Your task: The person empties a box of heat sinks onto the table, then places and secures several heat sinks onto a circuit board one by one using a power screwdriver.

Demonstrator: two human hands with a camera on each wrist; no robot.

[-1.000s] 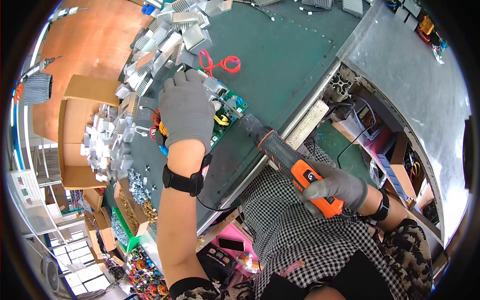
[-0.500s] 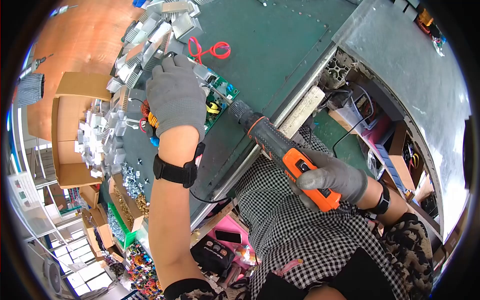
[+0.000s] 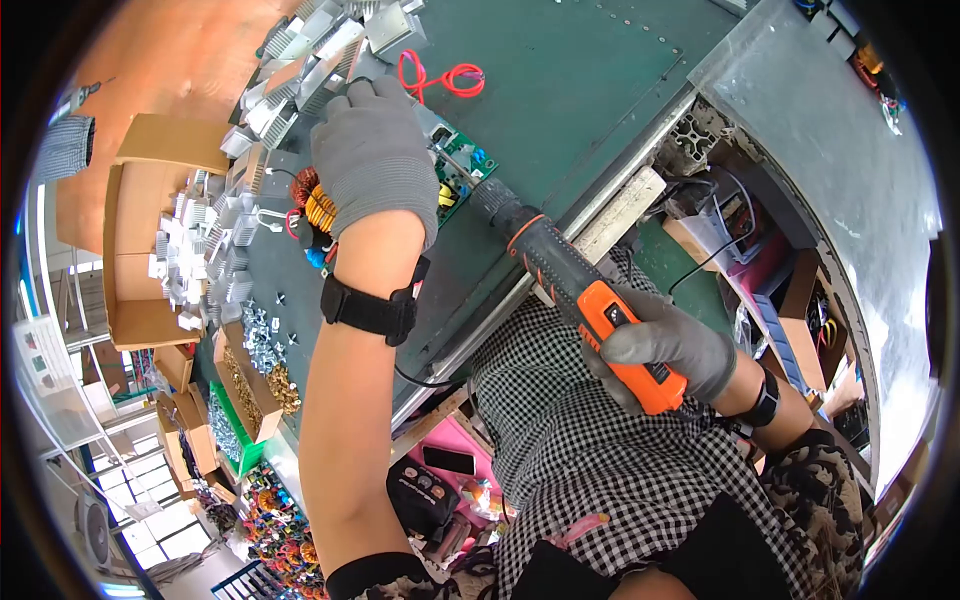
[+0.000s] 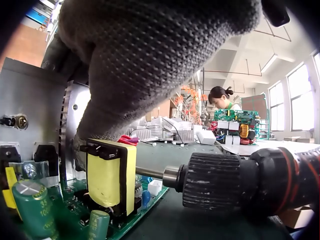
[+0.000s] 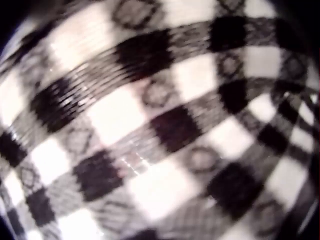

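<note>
The gloved left hand (image 3: 375,152) (image 4: 155,55) bends over a green circuit board (image 3: 480,163) (image 4: 142,220), its thumb and fingers around an upright silver heat sink (image 4: 74,112); their exact contact is partly hidden. A yellow transformer (image 4: 105,180) stands on the board just below the thumb. My gloved right hand (image 3: 680,345) grips an orange and black power screwdriver (image 3: 570,262) (image 4: 212,180). Its shaft reaches across the board's near edge and passes behind the transformer in the left wrist view, where its tip is hidden.
Loose heat sinks (image 3: 390,35) lie beyond the left hand, with more by a cardboard box (image 3: 135,255). Red-handled scissors (image 3: 462,80) rest on the green table (image 3: 560,110). Wound coils (image 3: 318,205) sit left of the hand. Checked cloth (image 5: 175,125) fills the right wrist view.
The head view has shifted slightly. More of the board is covered by the left hand than a second before. Both hands keep their holds, with the screwdriver still reaching over the board.
</note>
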